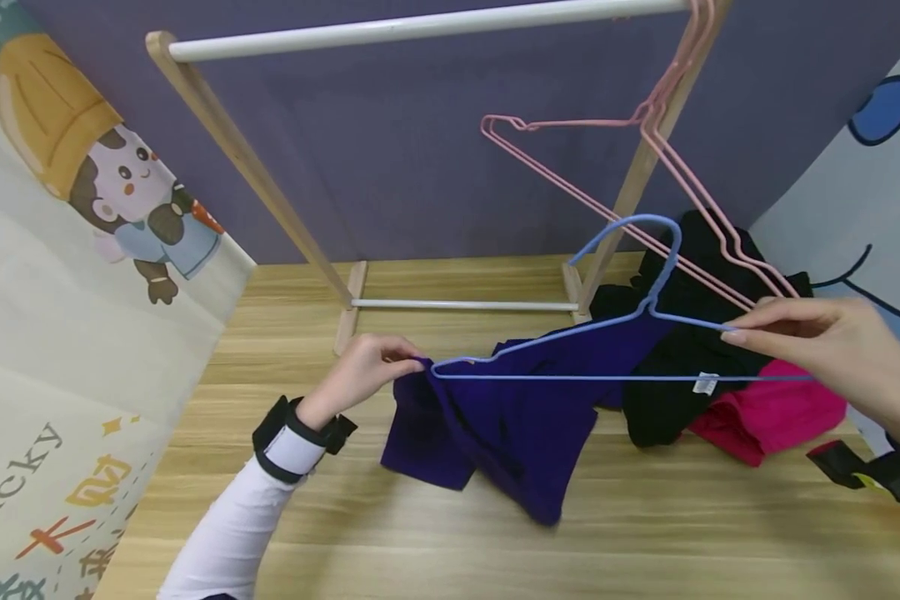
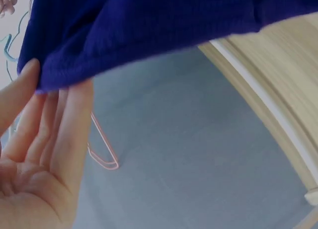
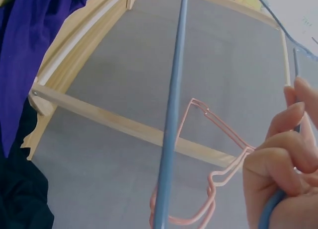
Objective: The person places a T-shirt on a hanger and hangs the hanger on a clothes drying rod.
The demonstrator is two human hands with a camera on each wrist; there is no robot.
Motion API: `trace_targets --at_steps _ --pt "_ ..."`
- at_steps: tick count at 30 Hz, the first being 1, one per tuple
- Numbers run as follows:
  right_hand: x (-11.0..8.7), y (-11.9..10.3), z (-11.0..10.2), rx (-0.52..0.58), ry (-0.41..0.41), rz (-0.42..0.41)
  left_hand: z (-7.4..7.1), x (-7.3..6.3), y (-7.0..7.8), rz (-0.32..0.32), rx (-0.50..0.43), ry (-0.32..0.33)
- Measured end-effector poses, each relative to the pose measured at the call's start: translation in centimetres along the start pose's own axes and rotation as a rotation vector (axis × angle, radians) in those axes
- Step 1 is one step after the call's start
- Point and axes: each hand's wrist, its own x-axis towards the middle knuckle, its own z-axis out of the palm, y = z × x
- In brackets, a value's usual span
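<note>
My left hand pinches the edge of a dark purple garment between thumb and fingers, lifting that corner while the cloth drapes down to the right. In the left wrist view, the garment spans the top, with the thumb in front of its edge. My right hand grips the right arm of a blue clothes hanger, hook upward. The hanger's left tip lies right beside the left fingertips, and its lower bar crosses in front of the cloth. Close up in the right wrist view, the hanger runs beside the curled fingers.
A wooden rack with a white top rail stands behind. Pink hangers hang at its right end. A black garment and a bright pink one lie piled at the right on the wood-grain surface.
</note>
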Motion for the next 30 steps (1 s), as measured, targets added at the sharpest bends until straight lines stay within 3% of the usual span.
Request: trace_targets --at_steps 9,14,20,25,30 --pt "-0.8 -0.2 -0.1 -0.029 0.037 -0.039 -0.9 0.4 0.9 0.127 0.086 -0.193" --pt "-1.1 -0.3 -0.1 -0.018 0.098 -0.068 -0.9 0.5 1.4 0.179 0.14 -0.21" --pt "-1.1 -0.3 -0.1 0.06 0.155 -0.169 -0.7 0.6 1.5 0.187 0.121 -0.21" --pt "-1.1 -0.2 -0.1 0.109 0.156 -0.244 -0.6 0.7 1.4 0.217 0.112 -0.196" --pt "-1.2 0.1 0.0 0.086 0.154 -0.236 -0.4 0.5 1.2 0.232 0.112 -0.185"
